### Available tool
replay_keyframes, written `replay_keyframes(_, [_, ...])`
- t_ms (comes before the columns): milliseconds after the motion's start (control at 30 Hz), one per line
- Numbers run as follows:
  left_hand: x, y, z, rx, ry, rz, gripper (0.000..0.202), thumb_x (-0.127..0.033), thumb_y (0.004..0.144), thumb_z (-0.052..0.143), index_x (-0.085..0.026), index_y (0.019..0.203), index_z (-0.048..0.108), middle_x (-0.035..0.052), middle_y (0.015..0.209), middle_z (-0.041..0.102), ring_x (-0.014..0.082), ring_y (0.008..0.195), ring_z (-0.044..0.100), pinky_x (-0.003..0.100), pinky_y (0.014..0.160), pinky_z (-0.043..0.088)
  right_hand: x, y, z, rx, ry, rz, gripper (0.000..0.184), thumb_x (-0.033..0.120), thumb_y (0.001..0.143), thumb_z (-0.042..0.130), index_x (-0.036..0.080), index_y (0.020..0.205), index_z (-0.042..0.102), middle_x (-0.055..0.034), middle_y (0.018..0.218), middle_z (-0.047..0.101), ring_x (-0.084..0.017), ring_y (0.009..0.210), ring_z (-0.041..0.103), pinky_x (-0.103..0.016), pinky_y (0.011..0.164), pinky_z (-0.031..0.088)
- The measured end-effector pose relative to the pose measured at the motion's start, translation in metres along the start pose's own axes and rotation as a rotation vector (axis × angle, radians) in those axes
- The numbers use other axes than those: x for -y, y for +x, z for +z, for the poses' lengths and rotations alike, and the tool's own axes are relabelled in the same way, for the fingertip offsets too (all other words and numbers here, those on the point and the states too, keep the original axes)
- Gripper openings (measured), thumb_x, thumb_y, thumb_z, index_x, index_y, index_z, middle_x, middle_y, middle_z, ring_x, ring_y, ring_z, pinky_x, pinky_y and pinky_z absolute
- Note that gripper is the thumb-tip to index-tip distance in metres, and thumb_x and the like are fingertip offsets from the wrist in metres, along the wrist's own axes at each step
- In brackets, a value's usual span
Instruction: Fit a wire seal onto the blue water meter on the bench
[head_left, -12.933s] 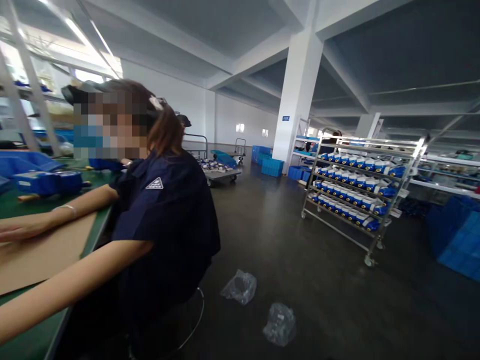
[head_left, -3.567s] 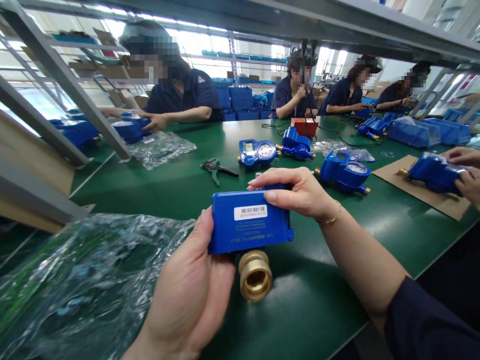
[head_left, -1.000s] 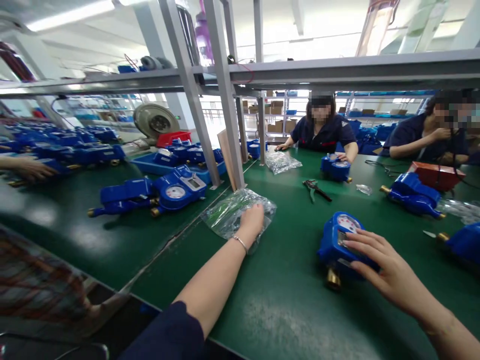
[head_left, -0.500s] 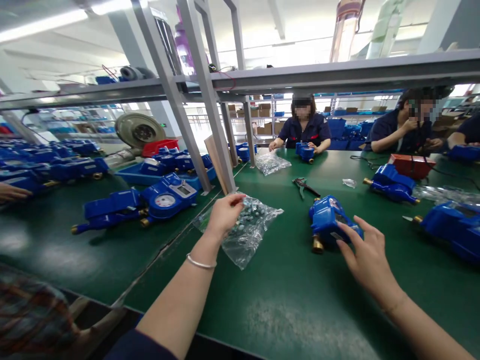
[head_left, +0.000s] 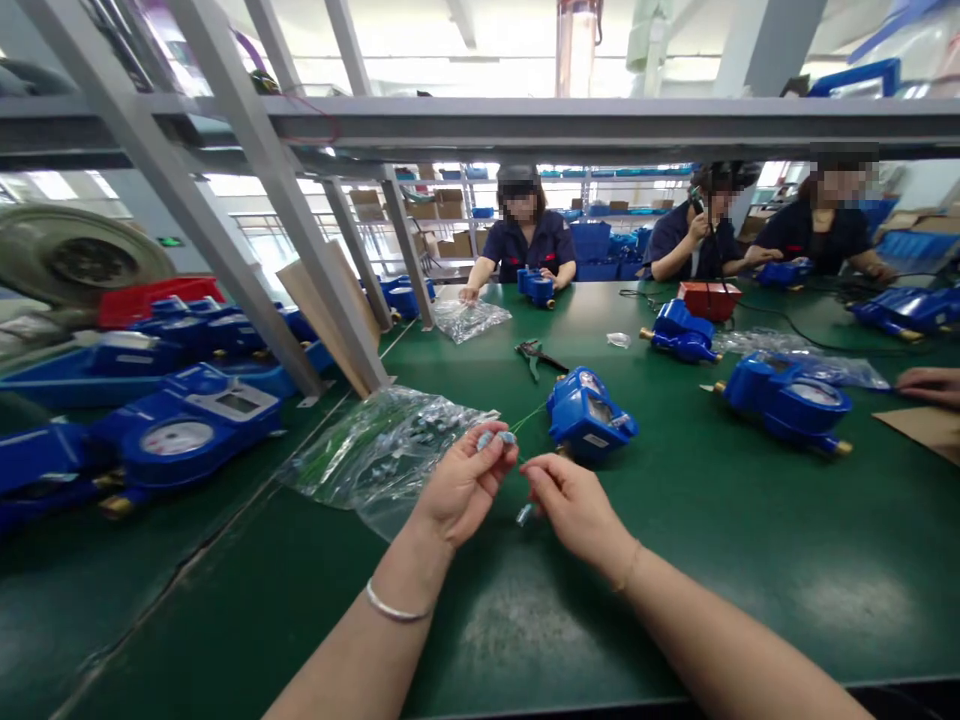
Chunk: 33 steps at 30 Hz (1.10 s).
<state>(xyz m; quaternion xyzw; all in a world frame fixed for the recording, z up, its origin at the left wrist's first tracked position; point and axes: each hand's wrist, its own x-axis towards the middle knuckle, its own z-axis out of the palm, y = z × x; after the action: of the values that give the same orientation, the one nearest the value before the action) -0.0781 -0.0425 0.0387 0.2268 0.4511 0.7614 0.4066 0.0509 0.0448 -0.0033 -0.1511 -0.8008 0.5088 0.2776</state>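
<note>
Pinched in the fingers of my left hand (head_left: 469, 482) are small pale-blue wire seals (head_left: 496, 440) with thin green wires. My right hand (head_left: 574, 503) is closed close beside it, its fingertips on a green wire; another small seal (head_left: 524, 514) hangs just under those fingers. Behind my hands a blue water meter (head_left: 592, 415) lies tilted on the green table, brass fitting mostly hidden. Green wires run from my left fingers toward it. To the left, a clear plastic bag (head_left: 360, 455) holds many seals and green wires.
Green-handled pliers (head_left: 536, 358) lie beyond the meter. More blue meters (head_left: 787, 400) are at right, others (head_left: 187, 430) at left near a blue tray (head_left: 45, 385). Metal shelf posts (head_left: 285, 200) rise at left. Co-workers (head_left: 525, 235) sit across the table; another person's hand (head_left: 930, 385) shows at right.
My left hand has come away from the bag with seals. My right hand has left the meter and moved in beside my left. The view has turned right.
</note>
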Motion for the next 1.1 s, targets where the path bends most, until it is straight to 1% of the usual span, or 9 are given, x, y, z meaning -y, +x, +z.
replay_keyframes(200, [0.009,0.016,-0.013,-0.105,0.007,-0.09,0.014,-0.005,0.084,0.048,-0.015,0.091,0.055,0.0035,0.084,0.06,0.013,0.084,0.063,0.027,0.078,0.056,-0.015,-0.022,-0.022,-0.016,-0.468,0.046,0.02,0.026,0.095,0.043,0.022,0.086,0.061,-0.0005,0.075,0.064,-0.016,0.07,0.06,-0.025,0.063,0.039])
replay_keyframes(400, [0.008,0.031,-0.039,-0.309,0.362,-0.112,0.008,-0.013,0.081,0.055,-0.015,0.088,0.051,0.0073,0.091,0.056,0.0248,0.091,0.061,0.047,0.073,0.056,-0.036,-0.05,-0.047,-0.029,-0.738,0.047,0.021,0.02,0.094,0.042,0.018,0.091,0.062,-0.0079,0.083,0.062,-0.024,0.078,0.056,-0.033,0.07,0.038])
replay_keyframes(500, [-0.002,0.029,-0.043,-0.431,0.594,0.015,0.022,-0.013,0.074,0.062,-0.016,0.094,0.054,0.0114,0.115,0.049,0.0347,0.12,0.041,0.063,0.096,0.035,-0.038,-0.067,-0.062,-0.087,-0.825,-0.105,0.023,0.026,0.095,0.041,0.016,0.095,0.062,-0.0086,0.084,0.06,-0.023,0.082,0.052,-0.037,0.08,0.038])
replay_keyframes(567, [-0.005,0.017,-0.032,-0.444,0.755,0.178,0.037,-0.013,0.07,0.067,-0.019,0.104,0.056,0.0095,0.134,0.036,0.033,0.135,0.017,0.056,0.112,0.01,-0.031,-0.074,-0.069,-0.15,-0.747,-0.19,0.023,0.028,0.096,0.04,0.016,0.098,0.06,-0.0077,0.085,0.06,-0.022,0.081,0.051,-0.037,0.08,0.038])
replay_keyframes(633, [-0.001,-0.001,-0.009,-0.346,0.965,0.437,0.044,-0.019,0.071,0.067,-0.021,0.114,0.056,0.0069,0.14,0.03,0.0297,0.136,0.012,0.045,0.115,0.001,-0.018,-0.078,-0.072,-0.187,-0.598,-0.243,0.021,0.025,0.096,0.039,0.017,0.099,0.058,-0.0062,0.084,0.06,-0.019,0.079,0.051,-0.034,0.077,0.039])
replay_keyframes(700, [0.011,-0.02,0.019,-0.071,1.029,0.564,0.043,-0.025,0.076,0.065,-0.023,0.118,0.056,0.0079,0.134,0.042,0.0299,0.13,0.029,0.043,0.114,0.013,-0.003,-0.078,-0.071,-0.144,-0.451,-0.28,0.019,0.023,0.096,0.04,0.018,0.097,0.058,-0.0045,0.082,0.06,-0.018,0.078,0.051,-0.032,0.073,0.039])
replay_keyframes(833, [0.037,-0.035,0.066,0.342,0.567,0.131,0.049,-0.036,0.083,0.059,-0.023,0.129,0.046,0.0118,0.126,0.053,0.026,0.112,0.052,0.039,0.099,0.039,0.017,-0.076,-0.065,0.082,-0.315,-0.37,0.023,0.028,0.095,0.038,0.018,0.089,0.058,-0.0043,0.079,0.06,-0.018,0.076,0.051,-0.033,0.074,0.04])
replay_keyframes(933, [0.046,-0.032,0.083,0.385,0.37,-0.108,0.029,-0.036,0.084,0.058,-0.015,0.104,0.061,0.0115,0.095,0.066,0.0214,0.088,0.061,0.032,0.079,0.048,0.017,-0.077,-0.066,0.167,-0.317,-0.4,0.027,0.032,0.096,0.037,0.018,0.087,0.059,-0.0046,0.078,0.061,-0.018,0.074,0.051,-0.034,0.074,0.041])
replay_keyframes(1100, [0.055,-0.03,0.091,0.274,0.337,-0.106,0.017,-0.03,0.078,0.065,-0.015,0.084,0.06,0.0016,0.07,0.061,0.012,0.065,0.054,0.021,0.063,0.043,0.01,-0.085,-0.068,0.13,-0.132,-0.359,0.017,0.03,0.093,0.044,0.023,0.093,0.059,-0.0027,0.082,0.06,-0.017,0.079,0.055,-0.033,0.078,0.044])
